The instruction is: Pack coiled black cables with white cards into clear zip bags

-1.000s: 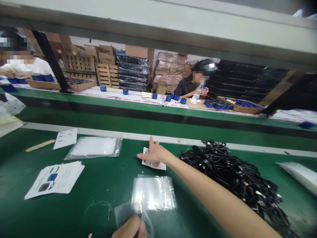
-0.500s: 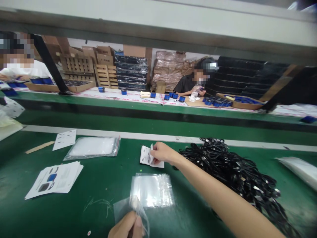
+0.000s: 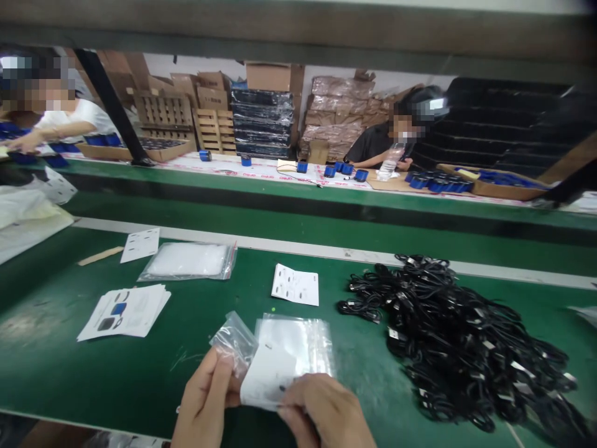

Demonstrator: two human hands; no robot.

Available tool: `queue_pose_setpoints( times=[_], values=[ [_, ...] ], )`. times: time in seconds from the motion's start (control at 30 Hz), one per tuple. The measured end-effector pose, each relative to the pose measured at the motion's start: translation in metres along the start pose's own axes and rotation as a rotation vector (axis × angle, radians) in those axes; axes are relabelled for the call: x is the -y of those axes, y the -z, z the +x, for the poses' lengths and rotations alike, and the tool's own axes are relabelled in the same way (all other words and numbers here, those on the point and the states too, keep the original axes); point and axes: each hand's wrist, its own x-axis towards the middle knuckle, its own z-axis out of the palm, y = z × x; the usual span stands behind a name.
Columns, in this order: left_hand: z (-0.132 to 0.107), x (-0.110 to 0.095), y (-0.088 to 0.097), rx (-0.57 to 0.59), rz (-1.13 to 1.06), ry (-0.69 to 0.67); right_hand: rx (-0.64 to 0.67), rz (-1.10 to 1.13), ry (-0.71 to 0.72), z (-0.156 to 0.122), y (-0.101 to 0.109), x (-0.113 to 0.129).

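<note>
Between the thumb and fingers of my left hand (image 3: 208, 392) is a clear plastic bag (image 3: 236, 339). My right hand (image 3: 326, 407) pinches a white printed leaflet (image 3: 268, 373) by its right side. The leaflet's left edge meets the bag at my left fingers; whether it is inside the bag I cannot tell. Just beyond my hands lies a stack of clear plastic bags (image 3: 298, 333), partly covered by the leaflet. Farther back rests a small pile of white leaflets (image 3: 296, 285) with dark printed drawings.
A heap of black cables (image 3: 457, 336) spreads over the right side of the green table (image 3: 196, 317). To the left are printed cards (image 3: 124, 311), a filled zip bag (image 3: 189, 260), a single sheet (image 3: 140, 244) and a flat strip (image 3: 100, 256). Two people sit across the bench.
My right hand has come back from the leaflet pile with one leaflet and brought it to the bag in my left hand. The view has shifted slightly.
</note>
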Motion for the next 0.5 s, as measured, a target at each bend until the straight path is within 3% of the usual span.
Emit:
queue_pose_setpoints(
  times=[0.1, 0.17, 0.2, 0.23, 0.37, 0.5],
  values=[
    [-0.002, -0.003, -0.002, -0.051, -0.002, 0.013, -0.210, -0.128, -0.076, 0.017, 0.024, -0.006],
    [-0.004, -0.003, -0.006, -0.073, -0.002, 0.012, -0.425, -0.339, 0.021, 0.033, 0.044, -0.011],
    [-0.005, -0.002, -0.007, -0.064, 0.008, 0.004, -0.458, -0.427, 0.040, 0.042, 0.051, -0.014],
    [-0.006, 0.001, -0.007, -0.049, 0.022, -0.007, -0.418, -0.485, 0.011, 0.051, 0.055, -0.017],
    [-0.004, 0.018, -0.004, 0.041, 0.078, -0.084, 0.072, -0.421, -0.293, 0.088, 0.041, -0.037],
    [-0.002, 0.025, 0.001, 0.069, 0.203, -0.147, 0.290, -0.244, -0.454, 0.120, 0.019, -0.062]
  ],
)
